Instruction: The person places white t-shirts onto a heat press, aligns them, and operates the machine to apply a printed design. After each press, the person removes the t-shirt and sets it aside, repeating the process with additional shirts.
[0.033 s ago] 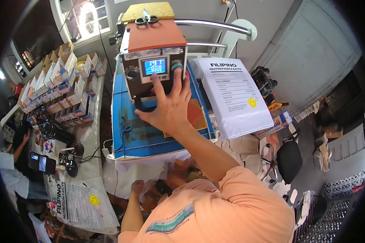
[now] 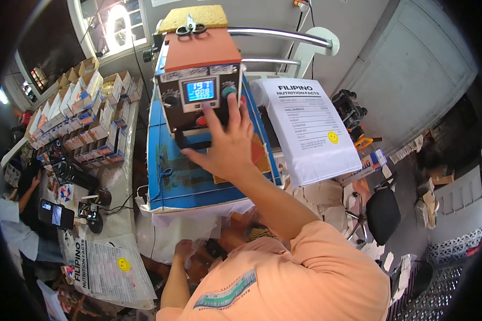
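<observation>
My right hand reaches over the front of a heat press with its fingers spread. One fingertip is at the green button; another is just below the lit blue display. A red button shows beneath the panel. Low down, in front of the press, my left hand has its fingers curled beside clear plastic film; what they hold, if anything, is hidden. Under the press head lies a blue board with dark stains. Scissors rest on a yellow pad on top of the press.
Right of the press lies a printed white cloth item. Cardboard boxes crowd the left table, with a phone nearer and a printed plastic bag at its near end. A co-worker's sleeve shows far left. A black chair stands right.
The press head has swung slightly to the left. My right hand has shifted slightly with it, one finger still at the green button. My left hand looks unmoved.
</observation>
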Tool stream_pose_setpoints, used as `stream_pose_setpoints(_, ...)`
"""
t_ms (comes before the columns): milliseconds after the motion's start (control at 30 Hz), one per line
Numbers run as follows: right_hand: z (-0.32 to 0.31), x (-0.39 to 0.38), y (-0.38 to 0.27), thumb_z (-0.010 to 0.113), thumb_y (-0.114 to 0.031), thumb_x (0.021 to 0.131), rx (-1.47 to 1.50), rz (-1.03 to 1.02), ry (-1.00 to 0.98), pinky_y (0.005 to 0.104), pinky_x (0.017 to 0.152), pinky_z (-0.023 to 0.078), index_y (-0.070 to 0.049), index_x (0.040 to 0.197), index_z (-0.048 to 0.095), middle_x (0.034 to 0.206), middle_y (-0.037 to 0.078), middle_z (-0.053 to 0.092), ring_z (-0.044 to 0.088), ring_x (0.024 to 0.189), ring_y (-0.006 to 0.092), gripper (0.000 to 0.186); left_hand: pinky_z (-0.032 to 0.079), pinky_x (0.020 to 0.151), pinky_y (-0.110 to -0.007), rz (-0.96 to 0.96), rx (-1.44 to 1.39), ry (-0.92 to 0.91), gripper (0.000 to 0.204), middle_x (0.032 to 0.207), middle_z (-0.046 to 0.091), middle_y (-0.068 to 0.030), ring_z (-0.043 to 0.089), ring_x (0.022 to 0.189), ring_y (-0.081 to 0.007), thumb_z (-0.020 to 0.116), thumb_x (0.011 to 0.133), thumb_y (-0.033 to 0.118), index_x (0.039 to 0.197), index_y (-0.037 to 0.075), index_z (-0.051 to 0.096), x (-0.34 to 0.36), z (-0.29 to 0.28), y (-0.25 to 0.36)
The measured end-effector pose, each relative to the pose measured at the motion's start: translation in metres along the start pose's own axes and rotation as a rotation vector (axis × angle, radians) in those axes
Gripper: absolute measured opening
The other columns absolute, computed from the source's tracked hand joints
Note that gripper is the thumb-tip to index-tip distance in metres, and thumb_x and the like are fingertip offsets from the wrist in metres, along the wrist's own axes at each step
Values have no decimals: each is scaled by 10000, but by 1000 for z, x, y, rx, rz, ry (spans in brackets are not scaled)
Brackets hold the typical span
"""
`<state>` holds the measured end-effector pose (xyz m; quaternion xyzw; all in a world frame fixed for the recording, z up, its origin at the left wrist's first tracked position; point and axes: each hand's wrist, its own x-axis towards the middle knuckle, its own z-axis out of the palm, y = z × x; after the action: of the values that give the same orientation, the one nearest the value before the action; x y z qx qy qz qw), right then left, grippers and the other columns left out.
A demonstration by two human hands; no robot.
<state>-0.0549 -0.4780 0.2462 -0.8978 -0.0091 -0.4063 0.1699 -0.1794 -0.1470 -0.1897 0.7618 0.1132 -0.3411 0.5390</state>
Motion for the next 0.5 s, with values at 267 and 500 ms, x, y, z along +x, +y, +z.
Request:
stream_pose_setpoints(267, -140, -213, 452, 687, -124, 785, -522, 638, 74, 467, 1053, 362, -78, 1149, 640, 1270, 168, 569, 481, 1234, 353, 370, 512, 832, -364, 312, 127, -528, 402, 1000, 681, -79, 627, 904, -184, 617, 916, 361, 1209, 88, 645, 11, 237, 136)
stream_pose_setpoints(500, -227, -248, 596, 616, -308, 923, -450, 1051, -407, 469, 917, 487, 0, 1139, 617, 1165, 198, 639, 623, 1018, 382, 377, 482, 792, -333, 4, -443, -93, 289, 985, 618, -72, 578, 899, -157, 570, 979, 300, 1103, 40, 585, -7, 407, 326)
